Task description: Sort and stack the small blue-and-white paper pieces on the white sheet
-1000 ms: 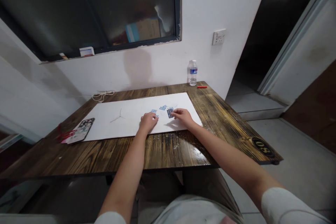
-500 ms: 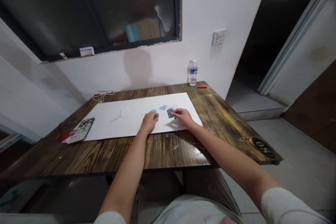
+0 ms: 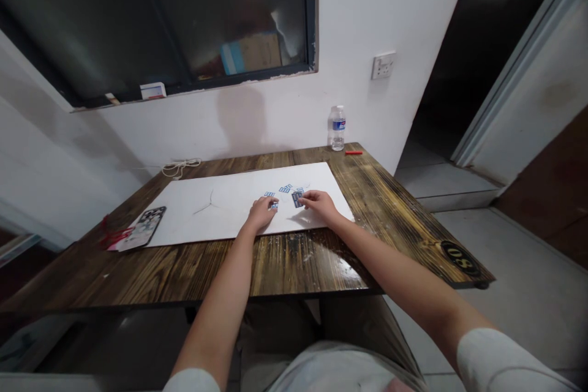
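In the head view, the right hand (image 3: 320,203) pinches a dark-blue rectangle (image 3: 296,199) (paler bars cross its face). The left hand (image 3: 261,213) curls at a blue-and-white piece (image 3: 275,204), grip unclear. Beyond both, striped pieces (image 3: 285,188) lie on smooth white board (image 3: 239,187).

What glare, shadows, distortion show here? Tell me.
Head view: glare on the brown wooden table by its near edge; head view: grey shadow on the white rectangular board beside the bare right hand; head view: wide-angle stretch towards the edges.
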Motion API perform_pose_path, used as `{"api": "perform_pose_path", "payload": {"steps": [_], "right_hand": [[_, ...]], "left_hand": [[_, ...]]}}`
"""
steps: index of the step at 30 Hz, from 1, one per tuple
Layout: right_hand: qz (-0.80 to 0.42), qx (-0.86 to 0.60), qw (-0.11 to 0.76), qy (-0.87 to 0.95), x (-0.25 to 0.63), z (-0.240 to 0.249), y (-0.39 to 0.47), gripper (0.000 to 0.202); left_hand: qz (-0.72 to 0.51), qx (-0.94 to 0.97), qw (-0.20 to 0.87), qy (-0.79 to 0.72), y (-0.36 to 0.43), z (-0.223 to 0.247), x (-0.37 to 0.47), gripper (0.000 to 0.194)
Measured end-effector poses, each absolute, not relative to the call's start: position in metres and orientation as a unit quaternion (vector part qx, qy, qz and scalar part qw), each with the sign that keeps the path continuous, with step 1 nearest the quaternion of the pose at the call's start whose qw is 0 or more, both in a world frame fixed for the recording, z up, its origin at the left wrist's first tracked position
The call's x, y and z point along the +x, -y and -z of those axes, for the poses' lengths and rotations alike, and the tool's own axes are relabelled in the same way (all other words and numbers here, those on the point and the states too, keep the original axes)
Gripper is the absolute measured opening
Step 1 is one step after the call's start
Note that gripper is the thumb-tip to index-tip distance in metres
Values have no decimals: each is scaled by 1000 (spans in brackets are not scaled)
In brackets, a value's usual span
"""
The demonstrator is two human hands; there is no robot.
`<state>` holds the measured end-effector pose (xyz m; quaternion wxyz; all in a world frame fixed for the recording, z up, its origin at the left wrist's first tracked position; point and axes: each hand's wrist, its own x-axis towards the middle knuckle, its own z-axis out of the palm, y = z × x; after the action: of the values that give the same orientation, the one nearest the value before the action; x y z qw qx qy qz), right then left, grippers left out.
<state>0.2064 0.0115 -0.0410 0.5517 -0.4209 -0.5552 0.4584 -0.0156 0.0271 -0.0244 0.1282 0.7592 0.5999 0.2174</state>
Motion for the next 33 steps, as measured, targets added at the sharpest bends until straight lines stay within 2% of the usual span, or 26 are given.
{"api": "perform_pose_path", "payload": {"steps": [11,20,27,33], "right_hand": [[-459,-421,550,557,206,42,-12,35],[-456,-420,551,559,206,42,-12,34],[-454,-420,549,562,207,43,-12,35],[-457,-418,552,559,207,42,-12,33]], "left_hand": [[-222,757,153,-595,-25,23,-14,25],[-253,747,125,-602,-19,18,-11,19],[-318,706,194,-602,-18,17,-8,19],[-392,643,310,-581,-20,19,-2,18]]}}
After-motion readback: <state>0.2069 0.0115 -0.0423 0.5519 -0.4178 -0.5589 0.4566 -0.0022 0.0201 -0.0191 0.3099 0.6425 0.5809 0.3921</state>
